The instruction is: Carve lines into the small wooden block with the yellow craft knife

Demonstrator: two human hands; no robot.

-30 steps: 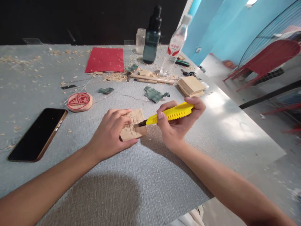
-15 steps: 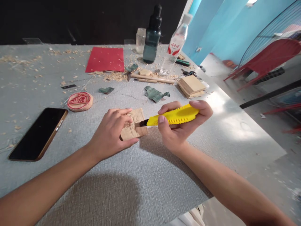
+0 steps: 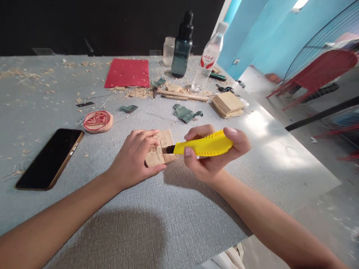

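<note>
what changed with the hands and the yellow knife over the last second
The right hand drew the yellow utility knife back to the right, so its tip now sits at the right edge of the carved wood block instead of over its middle. Its grip on the knife is unchanged. The left hand kept pressing the block down; the phone stayed put.

Single head-worn view, close, forward and down over table [image 3: 196, 224].
</note>
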